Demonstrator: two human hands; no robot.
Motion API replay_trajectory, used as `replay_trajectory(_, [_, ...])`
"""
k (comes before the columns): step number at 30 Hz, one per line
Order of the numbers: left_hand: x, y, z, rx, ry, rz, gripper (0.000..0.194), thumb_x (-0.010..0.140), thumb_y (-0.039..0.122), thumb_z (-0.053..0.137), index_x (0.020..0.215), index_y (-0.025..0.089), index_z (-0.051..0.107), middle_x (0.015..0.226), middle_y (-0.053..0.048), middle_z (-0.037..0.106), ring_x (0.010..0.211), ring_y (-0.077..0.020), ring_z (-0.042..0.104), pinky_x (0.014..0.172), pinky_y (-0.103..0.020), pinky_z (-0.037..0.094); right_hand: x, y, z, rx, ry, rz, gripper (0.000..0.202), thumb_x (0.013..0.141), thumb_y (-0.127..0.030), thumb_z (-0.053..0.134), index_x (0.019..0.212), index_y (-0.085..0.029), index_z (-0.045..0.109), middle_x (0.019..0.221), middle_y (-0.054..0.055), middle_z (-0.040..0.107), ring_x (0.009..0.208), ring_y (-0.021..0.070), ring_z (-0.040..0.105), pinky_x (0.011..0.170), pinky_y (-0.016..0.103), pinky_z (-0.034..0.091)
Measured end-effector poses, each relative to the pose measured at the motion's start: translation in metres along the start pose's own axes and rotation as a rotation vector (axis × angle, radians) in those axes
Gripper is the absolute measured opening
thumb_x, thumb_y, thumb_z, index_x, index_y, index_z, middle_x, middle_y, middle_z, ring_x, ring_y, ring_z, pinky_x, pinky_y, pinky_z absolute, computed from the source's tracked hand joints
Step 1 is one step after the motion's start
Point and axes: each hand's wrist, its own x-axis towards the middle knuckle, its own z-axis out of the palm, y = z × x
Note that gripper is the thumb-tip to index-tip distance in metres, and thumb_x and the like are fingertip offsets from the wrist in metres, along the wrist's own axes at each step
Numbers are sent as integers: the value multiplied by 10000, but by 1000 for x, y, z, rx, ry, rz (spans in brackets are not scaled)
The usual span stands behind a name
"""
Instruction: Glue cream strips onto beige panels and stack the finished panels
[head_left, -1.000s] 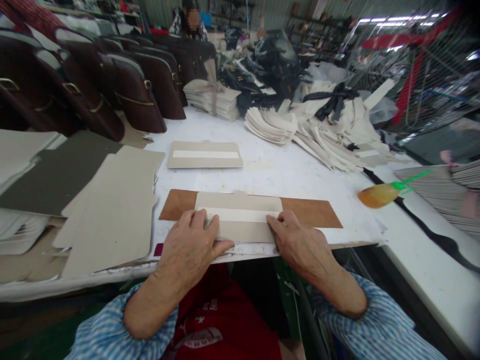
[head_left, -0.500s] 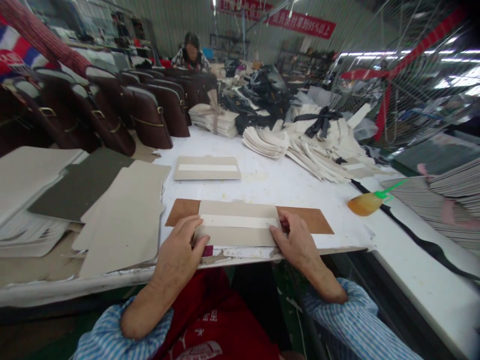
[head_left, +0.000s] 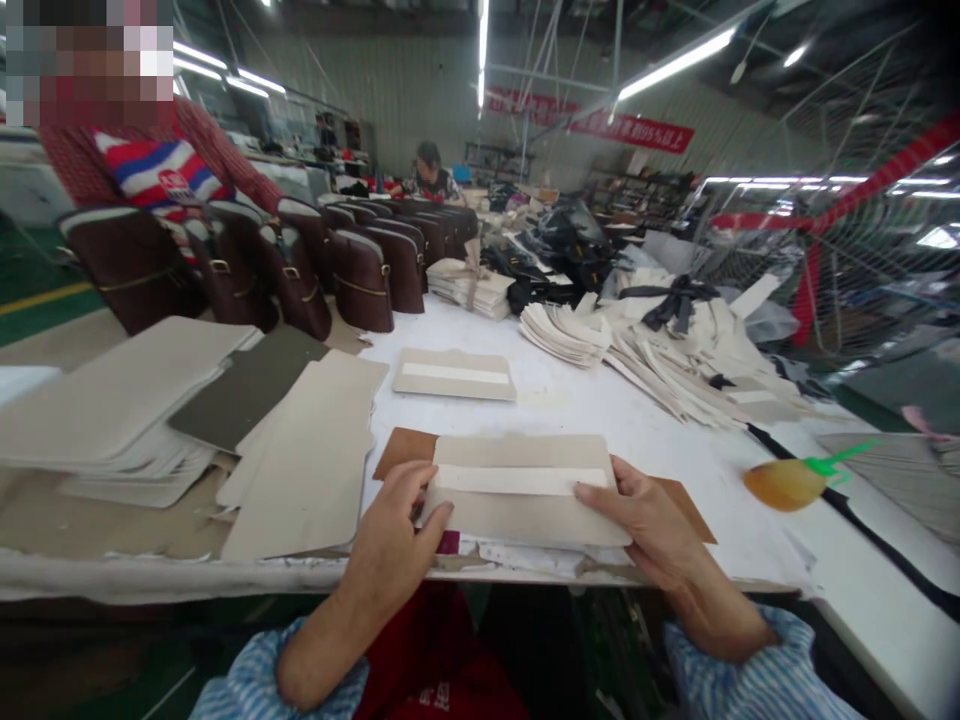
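Note:
A beige panel [head_left: 525, 515] with a white strip [head_left: 517, 480] along its middle is between my hands at the table's front edge. My left hand [head_left: 397, 530] has its thumb and curled fingers at the panel's left edge. My right hand [head_left: 649, 515] pinches the right edge, thumb on top and fingers behind; that end looks slightly raised. Under the panel lies a brown leather-like piece [head_left: 405, 452], showing at both ends; its middle is hidden. Farther back on the table rests a smaller-looking beige panel [head_left: 454, 375], also with a white strip.
Stacked beige boards [head_left: 315, 460] and a dark grey board [head_left: 247, 390] lie to the left. Behind them stand several dark brown bags [head_left: 364, 280], with a person [head_left: 172, 180] beyond. Fabric bundles [head_left: 566, 333] lie at the back. A squeeze bottle [head_left: 784, 485] lies at right.
My right hand has closed further around the panel's right end, which now appears lifted off the brown piece. The head view has shifted, bringing more of the person at left into sight.

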Motion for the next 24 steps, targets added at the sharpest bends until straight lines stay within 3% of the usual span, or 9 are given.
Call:
replay_trajectory(3, [-5,3,-1,-14,91,56,307,974,305,589,1247,175,638,1330,-121,629,1210,-241,622,901,-388,610,1,-33,14,-42,-1,-53,812,562,-366,1002,1261,-203,623,1059,84,771,769,250,744,675,357,634])
replay_trajectory(6, [-11,5,-4,-1,207,105,311,1020,301,568,1306,183,596,1354,-134,614,1221,-241,628,892,-373,614,14,-67,36,-74,-35,-205,775,536,-336,1000,1216,-212,651,1043,74,774,774,243,743,697,353,635])
replay_trajectory(10, [-17,4,-4,-20,299,122,292,1029,254,567,1316,205,581,1367,-126,590,1159,-213,645,856,-341,616,60,-93,65,-73,-128,-388,727,545,-324,969,1191,-218,653,1037,60,772,772,236,728,713,362,625])
replay_trajectory(13, [-17,2,-3,-25,303,109,291,1015,231,580,1306,219,591,1350,-104,602,1073,-193,663,829,-334,616,113,-90,82,-9,-137,-456,694,526,-289,930,1150,-196,641,1049,54,764,851,228,718,758,327,607])
replay_trajectory(18, [-16,1,-1,7,262,146,321,977,163,598,1291,230,601,1303,-77,646,1053,-181,676,830,-313,617,194,-55,94,-89,-12,-272,526,571,-201,817,1044,-179,589,988,62,739,833,223,697,714,328,587])
replay_trajectory(24, [-17,4,0,25,262,197,244,984,163,578,1215,208,643,1199,-88,697,1098,-198,692,907,-335,620,235,-31,83,-246,85,-193,463,624,-127,797,1043,-151,600,957,82,735,781,206,679,670,307,568])
